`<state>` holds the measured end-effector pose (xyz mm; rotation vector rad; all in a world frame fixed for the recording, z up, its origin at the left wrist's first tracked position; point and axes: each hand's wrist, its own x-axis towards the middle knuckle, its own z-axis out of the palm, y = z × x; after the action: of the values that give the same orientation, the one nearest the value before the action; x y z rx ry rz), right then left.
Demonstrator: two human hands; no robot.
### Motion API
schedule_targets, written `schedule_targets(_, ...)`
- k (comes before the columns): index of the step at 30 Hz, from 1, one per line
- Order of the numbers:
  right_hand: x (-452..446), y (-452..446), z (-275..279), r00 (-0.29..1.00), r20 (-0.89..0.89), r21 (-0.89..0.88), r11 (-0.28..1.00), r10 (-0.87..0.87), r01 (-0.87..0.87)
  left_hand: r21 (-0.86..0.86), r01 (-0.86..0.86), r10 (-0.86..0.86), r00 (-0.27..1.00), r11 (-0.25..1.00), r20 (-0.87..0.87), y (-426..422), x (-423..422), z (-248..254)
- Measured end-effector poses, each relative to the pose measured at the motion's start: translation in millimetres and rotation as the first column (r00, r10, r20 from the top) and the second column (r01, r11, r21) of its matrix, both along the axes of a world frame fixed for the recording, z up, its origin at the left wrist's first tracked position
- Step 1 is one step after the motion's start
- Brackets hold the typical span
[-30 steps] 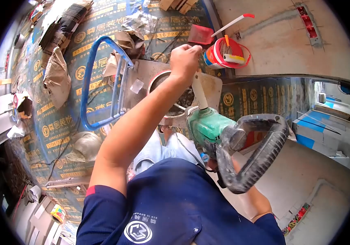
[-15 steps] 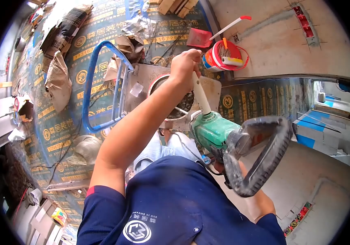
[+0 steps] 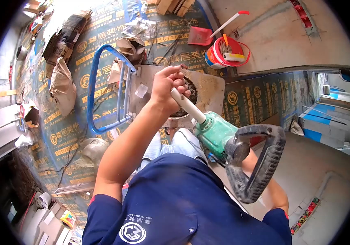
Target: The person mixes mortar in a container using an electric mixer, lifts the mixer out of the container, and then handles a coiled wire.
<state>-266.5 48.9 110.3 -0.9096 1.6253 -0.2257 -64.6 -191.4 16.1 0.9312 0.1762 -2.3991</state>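
My left hand (image 3: 169, 87) is closed around the end of a pale rod-shaped side handle of a green power mixer (image 3: 218, 130). A dusty black loop handle (image 3: 260, 163) forms the tool's near end. My right forearm (image 3: 271, 190) reaches up behind that loop; the mixer hides the fingers of my right hand. Below my left hand is a round bucket (image 3: 179, 116) with dark, wet-looking grey material inside, partly covered by my hand and the handle. The bucket stands on a flat board-like platform (image 3: 211, 87) beside a blue tubular frame (image 3: 91, 92).
A red-and-white bucket (image 3: 213, 57) holding a roller and other tools stands by the wall, near a red dustpan (image 3: 200, 36). Crumpled paper sacks (image 3: 63, 90) and flattened cardboard (image 3: 67, 36) lie on the printed floor covering (image 3: 101, 41). A thin cable (image 3: 63, 169) trails at left.
My left hand has moved left and down, and the side handle has swung with it, tilting further left. The mixer's black loop has shifted slightly down. More of the bucket's contents shows right of my hand.
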Motion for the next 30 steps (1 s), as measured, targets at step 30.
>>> schedule_targets(30, -89.8, -54.9, -47.9, 0.982, 0.101, -0.387, 0.903, -0.161, 0.188, -0.03, -0.227, 0.227, 0.974, 0.973, 0.002, 6.9, 29.2, 38.5)
